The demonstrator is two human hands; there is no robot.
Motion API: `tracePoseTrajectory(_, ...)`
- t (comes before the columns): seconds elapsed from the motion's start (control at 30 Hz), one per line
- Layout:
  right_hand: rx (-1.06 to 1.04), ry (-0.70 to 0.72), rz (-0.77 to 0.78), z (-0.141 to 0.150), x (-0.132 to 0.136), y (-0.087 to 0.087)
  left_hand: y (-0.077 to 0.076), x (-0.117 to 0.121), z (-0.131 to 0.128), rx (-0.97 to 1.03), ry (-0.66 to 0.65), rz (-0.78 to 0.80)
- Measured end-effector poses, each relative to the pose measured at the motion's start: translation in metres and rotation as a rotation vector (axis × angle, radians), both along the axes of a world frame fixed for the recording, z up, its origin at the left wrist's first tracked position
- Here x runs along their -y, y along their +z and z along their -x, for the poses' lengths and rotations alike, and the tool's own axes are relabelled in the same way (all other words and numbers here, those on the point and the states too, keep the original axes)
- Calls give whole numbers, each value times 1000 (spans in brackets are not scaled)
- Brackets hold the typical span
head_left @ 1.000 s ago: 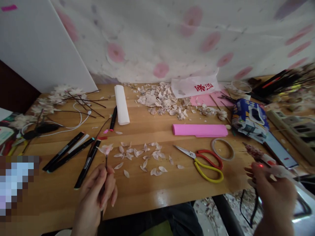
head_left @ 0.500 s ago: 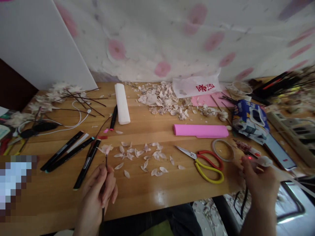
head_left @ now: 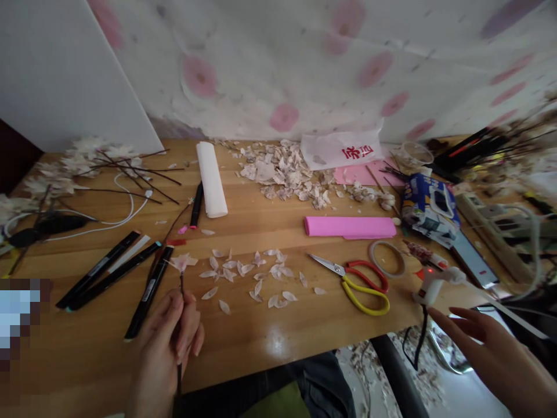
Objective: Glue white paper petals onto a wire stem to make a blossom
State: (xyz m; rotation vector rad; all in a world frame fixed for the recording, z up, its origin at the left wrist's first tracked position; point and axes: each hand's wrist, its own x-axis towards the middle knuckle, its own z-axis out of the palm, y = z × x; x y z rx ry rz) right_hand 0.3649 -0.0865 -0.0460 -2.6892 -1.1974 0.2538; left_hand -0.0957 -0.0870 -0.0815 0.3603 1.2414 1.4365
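Observation:
Between the fingers of my left hand point(head_left: 172, 328), a dark thin stem stands upright with a pale pink flower point(head_left: 183, 263) at its top. My right hand point(head_left: 487, 348) is off the table's right front edge, fingers apart and nothing in them. Just beyond its fingertips a white hot glue gun point(head_left: 430, 284) with a red light rests on the table, its black cord hanging over the edge. Loose pale petals point(head_left: 230, 274) are scattered to the right of the flower. Scissors point(head_left: 354, 284) with red and yellow handles lie between the petals and the glue gun.
Black markers point(head_left: 148, 293) lie left of my left hand. Behind the petals are a white paper roll point(head_left: 212, 180), a pink paper roll point(head_left: 350, 227) and a petal heap point(head_left: 282, 171). A tape roll point(head_left: 387, 259), wipes pack point(head_left: 429, 206) and phone point(head_left: 474, 259) sit at right.
My right hand has let go of the glue gun and drawn back toward the lower right, its fingers opening. The left hand still holds the flower stem. The view has shifted slightly.

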Motion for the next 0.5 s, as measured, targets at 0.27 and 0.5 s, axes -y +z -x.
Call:
tracePoseTrajectory(0.27,-244,530,-237,110,-32,16,6,10,-3,2,4,24)
tracePoseTrajectory(0.5,-496,1006,-221,208,-36,-36,13,18,3,6,-16,32)
